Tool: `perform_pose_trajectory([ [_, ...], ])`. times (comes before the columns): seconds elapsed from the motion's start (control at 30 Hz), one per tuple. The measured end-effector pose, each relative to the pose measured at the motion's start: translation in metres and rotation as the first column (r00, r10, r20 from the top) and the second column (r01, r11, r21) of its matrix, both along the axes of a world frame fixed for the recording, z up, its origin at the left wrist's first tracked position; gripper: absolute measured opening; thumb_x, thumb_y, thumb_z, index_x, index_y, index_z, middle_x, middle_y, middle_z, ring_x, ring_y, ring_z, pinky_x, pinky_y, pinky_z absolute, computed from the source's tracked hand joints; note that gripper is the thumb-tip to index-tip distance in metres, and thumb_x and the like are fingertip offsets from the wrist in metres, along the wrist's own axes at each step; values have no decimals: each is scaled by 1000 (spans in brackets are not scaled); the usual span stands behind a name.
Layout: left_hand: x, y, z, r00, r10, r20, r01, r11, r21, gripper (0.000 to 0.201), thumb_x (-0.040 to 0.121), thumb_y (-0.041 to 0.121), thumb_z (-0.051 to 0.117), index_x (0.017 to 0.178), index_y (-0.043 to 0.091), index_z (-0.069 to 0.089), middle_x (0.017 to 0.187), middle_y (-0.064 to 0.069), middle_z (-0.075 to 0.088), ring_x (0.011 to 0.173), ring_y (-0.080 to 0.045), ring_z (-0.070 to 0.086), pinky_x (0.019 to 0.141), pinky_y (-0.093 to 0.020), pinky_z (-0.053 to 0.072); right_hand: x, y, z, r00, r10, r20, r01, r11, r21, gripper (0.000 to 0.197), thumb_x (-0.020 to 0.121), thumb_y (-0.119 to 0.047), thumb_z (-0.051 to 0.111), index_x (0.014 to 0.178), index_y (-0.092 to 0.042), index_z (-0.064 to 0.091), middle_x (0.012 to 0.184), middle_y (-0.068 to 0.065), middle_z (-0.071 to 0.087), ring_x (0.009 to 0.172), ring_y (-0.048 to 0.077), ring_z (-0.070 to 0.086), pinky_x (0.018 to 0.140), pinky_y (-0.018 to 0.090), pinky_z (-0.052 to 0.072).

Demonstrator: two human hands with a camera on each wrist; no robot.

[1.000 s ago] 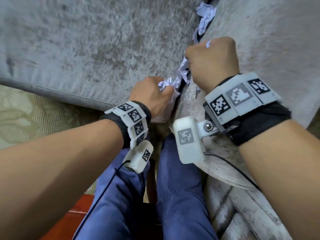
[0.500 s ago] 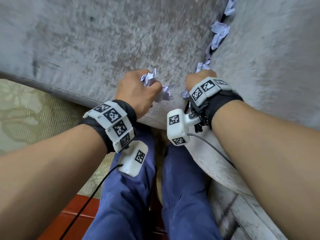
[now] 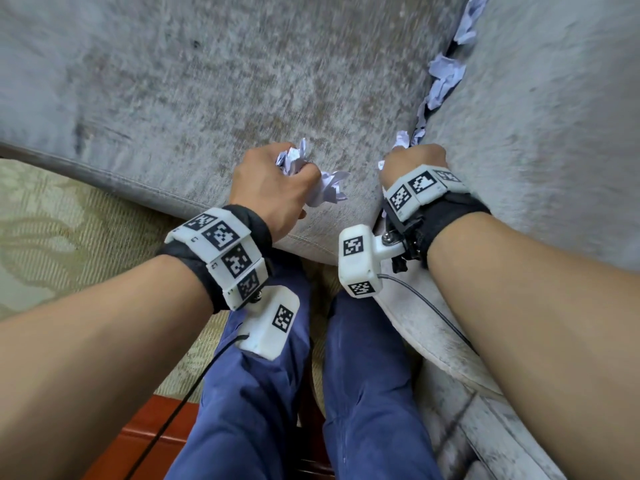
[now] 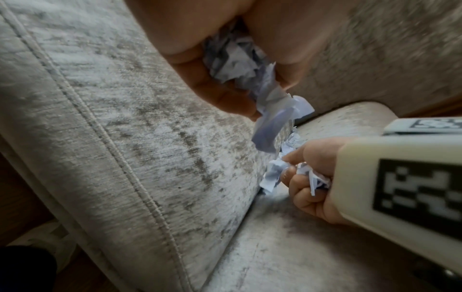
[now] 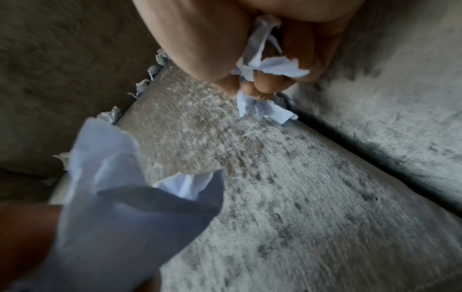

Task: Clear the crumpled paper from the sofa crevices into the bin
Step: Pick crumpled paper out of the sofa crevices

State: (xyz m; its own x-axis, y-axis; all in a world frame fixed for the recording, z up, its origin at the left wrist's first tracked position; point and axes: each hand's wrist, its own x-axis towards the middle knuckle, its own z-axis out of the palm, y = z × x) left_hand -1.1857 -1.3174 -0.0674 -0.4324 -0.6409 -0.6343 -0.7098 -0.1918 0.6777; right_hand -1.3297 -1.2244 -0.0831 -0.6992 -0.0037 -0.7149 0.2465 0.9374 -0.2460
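My left hand point(image 3: 277, 181) grips a wad of crumpled white paper point(image 3: 325, 188) above the grey seat cushion point(image 3: 207, 81); the same wad point(image 4: 237, 61) fills its fist in the left wrist view. My right hand point(image 3: 412, 161) is fisted round more paper scraps point(image 5: 270, 65) at the near end of the crevice between seat and armrest. Further crumpled paper point(image 3: 445, 77) still sticks out of that crevice higher up. Small scraps point(image 5: 145, 83) also line the seam along the backrest. No bin is in view.
The sofa armrest point(image 3: 554, 116) rises on the right. My legs in blue trousers point(image 3: 363, 393) stand against the cushion's front edge. A patterned beige rug point(image 3: 69, 220) lies on the left, with a red-brown wooden piece point(image 3: 145, 441) at the bottom.
Both hands have drawn back from the crevice toward the cushion's front edge, each keeping its paper. The left hand has moved leftward off the seam.
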Motion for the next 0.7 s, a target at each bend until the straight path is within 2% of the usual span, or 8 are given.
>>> perform_pose_trajectory([
  [0.07,-5,-2,5,1000,-3,-9,3,1000,12,23,81,16,60,58,17,58,54,6,65,62,-25,70,52,-42,62,-3,0,9,997,2,-81,1,999,40,37,99,-34,42,118,-8,59,119,10,62,108,28,59,72,30,37],
  [0.17,-14,-3,12,1000,-20,-22,20,1000,5,22,82,19,59,60,15,57,64,-2,68,69,-30,72,53,-43,62,-9,4,14,989,-51,-136,50,999,-7,38,91,-45,51,95,-8,58,92,9,63,90,32,63,63,29,36],
  [0.3,-21,0,24,999,-37,-16,36,999,-17,21,84,18,61,63,16,58,66,-1,68,70,-27,73,54,-43,62,-11,10,34,978,-118,-172,105,991,-83,26,89,-29,55,74,-10,45,66,1,49,58,26,45,42,26,26],
  [0.37,-22,3,33,999,-42,-13,41,999,-21,20,83,18,61,63,14,59,66,-2,68,71,-29,73,53,-40,62,-10,13,44,972,-111,-205,92,991,-100,29,85,-25,56,66,-9,43,62,0,48,54,24,44,41,25,30],
  [0.47,-29,9,54,999,-51,-13,51,998,-26,19,85,18,61,72,4,63,74,-9,72,74,-29,74,53,-37,62,-13,18,67,963,-158,-217,122,978,-169,26,77,-25,58,60,-6,51,59,0,56,51,27,52,50,28,47],
  [0.57,-42,15,86,996,-79,-39,77,996,-51,19,87,17,62,70,9,61,76,-8,71,75,-26,74,51,-32,60,-23,25,99,954,-176,-244,121,966,-227,38,78,-19,59,53,-14,30,52,-2,34,49,23,32,53,29,36],
  [0.63,-55,20,113,990,-126,-63,121,990,-75,22,88,16,61,67,14,57,73,-4,70,75,-27,74,52,-34,61,-33,31,125,951,-178,-251,98,949,-300,41,74,-15,60,51,-16,26,50,-2,29,53,23,30,51,30,36],
  [0.7,-70,27,142,984,-168,-65,161,981,-106,24,88,16,60,64,17,54,69,-1,66,71,-27,73,55,-41,62,-42,39,152,944,-182,-274,80,935,-345,41,72,-13,60,49,-15,26,46,-2,30,52,22,29,46,25,31],
])
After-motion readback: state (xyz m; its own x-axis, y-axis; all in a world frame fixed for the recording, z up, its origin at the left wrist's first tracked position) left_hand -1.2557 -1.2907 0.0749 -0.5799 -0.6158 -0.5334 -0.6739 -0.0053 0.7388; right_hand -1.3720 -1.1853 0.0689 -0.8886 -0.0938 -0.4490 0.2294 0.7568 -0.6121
